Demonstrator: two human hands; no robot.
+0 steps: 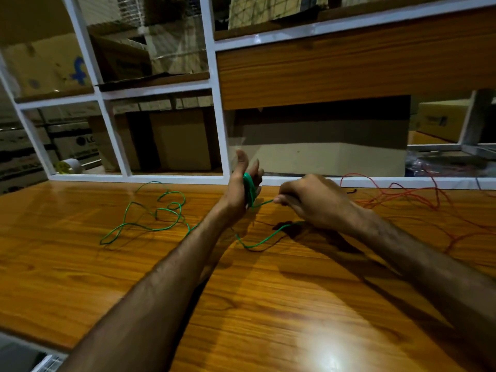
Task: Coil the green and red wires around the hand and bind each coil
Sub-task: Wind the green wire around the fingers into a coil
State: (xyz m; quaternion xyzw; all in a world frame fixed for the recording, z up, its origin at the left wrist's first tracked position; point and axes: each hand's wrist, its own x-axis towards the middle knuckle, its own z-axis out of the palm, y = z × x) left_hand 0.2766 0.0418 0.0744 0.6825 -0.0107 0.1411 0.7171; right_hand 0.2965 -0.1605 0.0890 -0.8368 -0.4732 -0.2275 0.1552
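The left hand [243, 183] is standing upright over the wooden table [241, 304], thumb pointing toward 12 o'clock and fingers straight, and several turns of the green wire [150, 218] are sitting wrapped around its palm and fingers as a tight coil. The hand is not clenching; the fingers are staying extended while carrying the loops. Just at 3 o'clock from it, the right hand [308, 202] is curling its fingers and pinching a short taut stretch of the green wire that is running from the coil to its fingertips. From under the right hand the same wire is dropping to the table, curving toward 6 o'clock below the left wrist, passing behind the left forearm, and then sprawling in loose loops toward 9 o'clock of the hands. The red wire [402, 196] is lying untouched in a slack tangle on the table at 3 o'clock of the right hand, well apart from the green one, reaching back to the white frame [171, 179] at the table's far edge. Behind that frame, at 10 o'clock, a roll of tape [70, 165] is resting among cardboard boxes [182, 140].
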